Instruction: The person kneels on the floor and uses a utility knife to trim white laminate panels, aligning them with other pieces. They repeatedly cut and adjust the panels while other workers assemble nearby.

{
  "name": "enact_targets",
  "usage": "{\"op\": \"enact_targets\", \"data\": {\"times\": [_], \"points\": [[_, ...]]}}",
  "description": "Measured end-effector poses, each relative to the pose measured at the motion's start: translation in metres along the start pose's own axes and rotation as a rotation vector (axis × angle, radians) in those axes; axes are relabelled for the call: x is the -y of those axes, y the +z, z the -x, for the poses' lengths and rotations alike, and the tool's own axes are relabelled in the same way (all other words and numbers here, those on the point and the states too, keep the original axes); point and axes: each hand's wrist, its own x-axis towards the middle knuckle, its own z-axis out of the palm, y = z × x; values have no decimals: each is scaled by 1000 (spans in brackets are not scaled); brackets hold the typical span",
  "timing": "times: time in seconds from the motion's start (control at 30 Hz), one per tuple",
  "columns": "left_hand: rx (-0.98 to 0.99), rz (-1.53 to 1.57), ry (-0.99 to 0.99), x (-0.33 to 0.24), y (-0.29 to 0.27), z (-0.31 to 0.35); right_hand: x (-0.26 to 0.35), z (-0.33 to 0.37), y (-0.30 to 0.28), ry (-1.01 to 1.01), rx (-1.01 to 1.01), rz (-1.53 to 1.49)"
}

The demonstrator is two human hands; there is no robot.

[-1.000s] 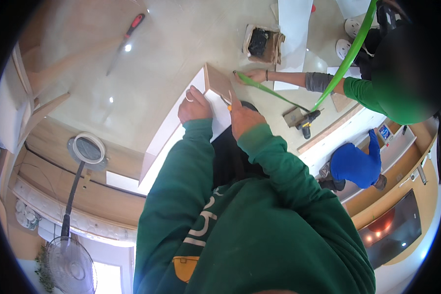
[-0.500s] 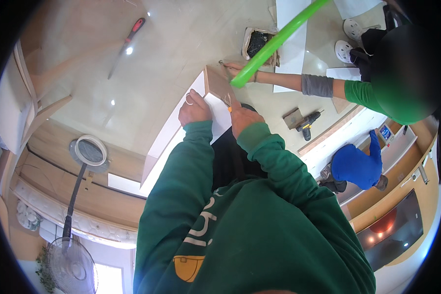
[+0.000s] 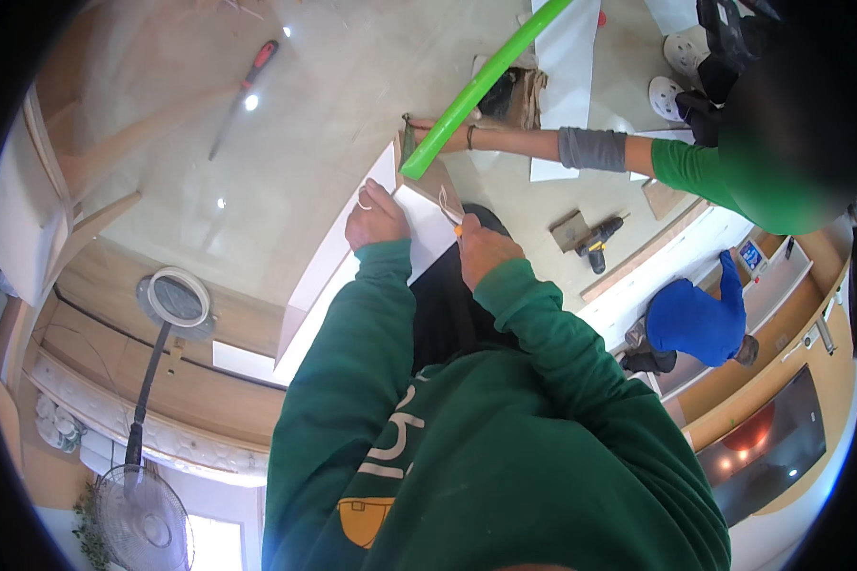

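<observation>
A long white panel piece with a wood-toned end stands in front of me, slanting away. My left hand rests on its upper edge with fingers curled; a thin white loop shows at the fingers, and what they grip is hidden. To its right, my right hand is closed round a small tool with an orange part; a thin pale curl projects from it toward the panel's end. Beyond, a co-worker's hand reaches to that end with a dark tool, beside a bright green strip.
A red-handled screwdriver lies on the floor far left. A cordless drill lies to the right, near an open carton. White boards lie behind it. A person in blue crouches at right; a standing fan is lower left.
The co-worker's hand and green strip have moved left, onto the panel's end. My right hand has shifted slightly right and nearer me. My left hand has barely moved.
</observation>
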Motion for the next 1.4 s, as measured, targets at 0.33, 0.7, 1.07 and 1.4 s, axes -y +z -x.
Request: {"op": "enact_targets", "data": {"times": [0.33,0.7,1.07,1.4], "points": [[-9,-8,-5,0,-3,8,0,12,-3,100,138,102],[8,2,-11,-1,-1,1,-11,8,4,14,45,87],[17,8,-34,2,1,7,-16,16,5,24,38,71],[-30,5,-1,6,6,11,-22,16,6,24,53,113]]}}
